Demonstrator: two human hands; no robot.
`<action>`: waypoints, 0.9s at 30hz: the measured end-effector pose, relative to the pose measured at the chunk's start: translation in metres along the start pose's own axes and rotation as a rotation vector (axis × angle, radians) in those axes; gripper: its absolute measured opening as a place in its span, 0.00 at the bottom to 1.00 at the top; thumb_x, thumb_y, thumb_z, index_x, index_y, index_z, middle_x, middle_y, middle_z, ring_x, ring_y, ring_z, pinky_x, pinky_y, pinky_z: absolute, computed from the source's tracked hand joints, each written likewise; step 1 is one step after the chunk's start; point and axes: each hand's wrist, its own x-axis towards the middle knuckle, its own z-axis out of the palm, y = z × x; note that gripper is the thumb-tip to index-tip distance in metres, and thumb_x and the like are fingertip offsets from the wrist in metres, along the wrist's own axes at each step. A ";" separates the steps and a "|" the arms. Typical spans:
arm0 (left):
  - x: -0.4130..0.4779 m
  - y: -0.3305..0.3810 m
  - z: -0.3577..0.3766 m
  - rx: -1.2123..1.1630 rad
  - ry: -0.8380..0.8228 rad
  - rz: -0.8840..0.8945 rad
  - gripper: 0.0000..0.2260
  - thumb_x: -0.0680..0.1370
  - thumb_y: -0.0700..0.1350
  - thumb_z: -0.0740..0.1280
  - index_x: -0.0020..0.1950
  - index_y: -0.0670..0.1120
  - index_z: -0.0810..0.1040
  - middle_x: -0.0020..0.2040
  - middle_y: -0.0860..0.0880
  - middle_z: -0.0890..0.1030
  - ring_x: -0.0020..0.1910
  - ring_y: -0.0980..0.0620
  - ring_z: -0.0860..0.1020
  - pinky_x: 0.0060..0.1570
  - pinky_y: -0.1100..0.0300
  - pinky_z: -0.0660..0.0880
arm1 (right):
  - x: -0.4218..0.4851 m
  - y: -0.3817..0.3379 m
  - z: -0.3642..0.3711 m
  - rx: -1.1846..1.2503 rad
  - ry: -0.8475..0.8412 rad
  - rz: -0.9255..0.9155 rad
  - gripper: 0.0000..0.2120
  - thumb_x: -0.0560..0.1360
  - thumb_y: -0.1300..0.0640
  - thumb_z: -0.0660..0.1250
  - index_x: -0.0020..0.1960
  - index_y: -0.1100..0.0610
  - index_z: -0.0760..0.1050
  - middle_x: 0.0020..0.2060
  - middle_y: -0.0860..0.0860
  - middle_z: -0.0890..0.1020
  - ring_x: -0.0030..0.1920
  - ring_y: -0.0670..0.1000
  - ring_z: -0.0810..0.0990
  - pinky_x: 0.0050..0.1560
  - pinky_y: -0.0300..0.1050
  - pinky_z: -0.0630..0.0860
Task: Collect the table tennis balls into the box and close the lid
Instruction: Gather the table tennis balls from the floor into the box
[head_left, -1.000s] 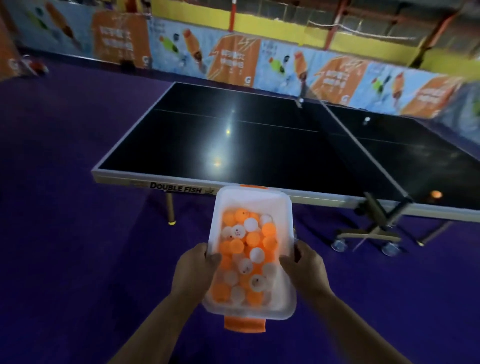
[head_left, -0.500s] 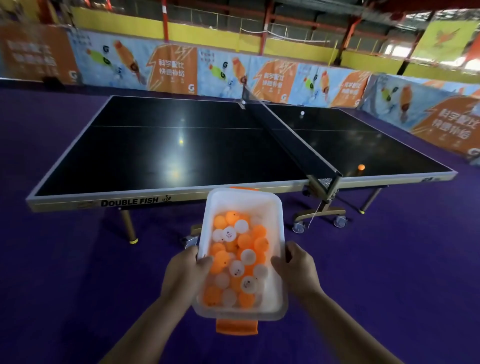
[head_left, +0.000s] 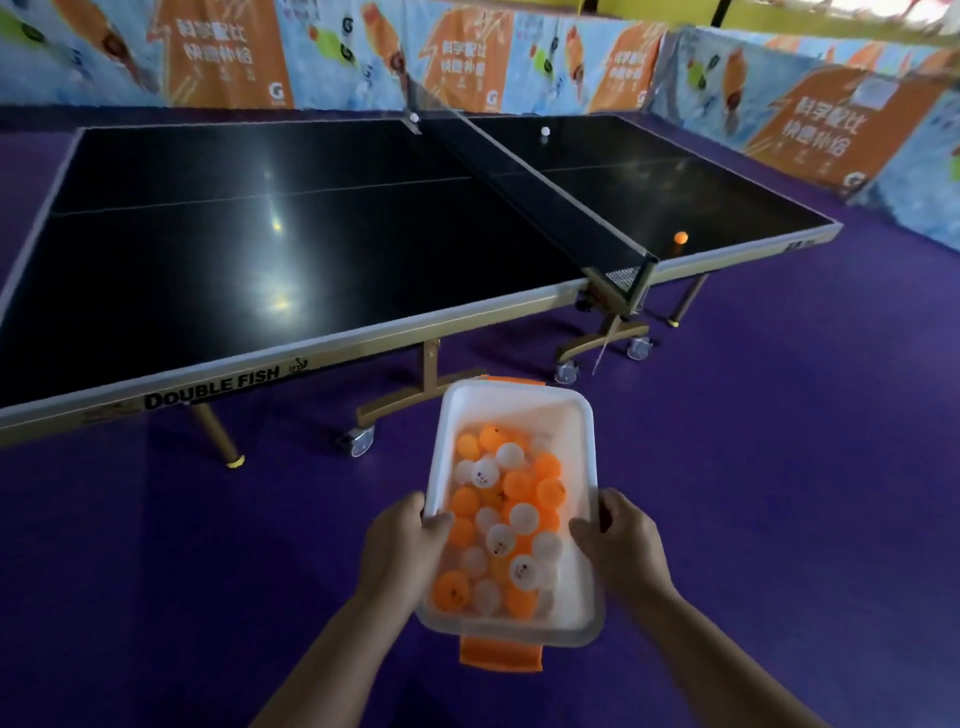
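Observation:
I hold a clear plastic box (head_left: 519, 410) with orange clips in front of me, above the purple floor. Its lid is off, and no lid is in view. Several orange and white table tennis balls (head_left: 504, 525) lie inside it. My left hand (head_left: 400, 551) grips the box's left rim and my right hand (head_left: 621, 545) grips its right rim. On the black table tennis table (head_left: 291, 234) an orange ball (head_left: 681, 237) rests near the right front edge, beyond the net. A white ball (head_left: 545, 131) sits on the far right half.
The net (head_left: 540, 192) crosses the table, with a white knob (head_left: 414, 118) at its far post. Wheeled table legs (head_left: 597, 353) stand on the purple floor between me and the table. Printed barrier panels (head_left: 810, 119) fence the court at the back and right.
The view has swung left and closer, so the table's right half with the orange ball now lies ahead right. Both hands keep the same grip on the box.

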 end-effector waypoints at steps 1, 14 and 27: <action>0.003 0.002 0.007 0.001 -0.032 0.008 0.16 0.74 0.46 0.66 0.31 0.44 0.63 0.28 0.50 0.70 0.26 0.54 0.65 0.24 0.61 0.59 | -0.001 0.007 -0.003 0.007 0.018 0.032 0.07 0.69 0.56 0.68 0.40 0.58 0.72 0.34 0.52 0.79 0.32 0.50 0.74 0.30 0.46 0.72; 0.063 0.094 0.142 0.072 -0.248 0.173 0.17 0.75 0.48 0.66 0.31 0.46 0.63 0.26 0.52 0.66 0.25 0.56 0.63 0.23 0.65 0.58 | 0.086 0.104 -0.078 0.100 0.099 0.251 0.08 0.68 0.57 0.69 0.39 0.59 0.71 0.33 0.51 0.77 0.32 0.48 0.73 0.31 0.47 0.74; 0.156 0.264 0.317 0.113 -0.285 0.184 0.15 0.76 0.47 0.65 0.31 0.47 0.65 0.27 0.52 0.68 0.25 0.57 0.64 0.24 0.66 0.59 | 0.289 0.195 -0.214 0.081 0.002 0.357 0.09 0.71 0.56 0.68 0.38 0.55 0.68 0.36 0.49 0.75 0.34 0.47 0.72 0.31 0.39 0.70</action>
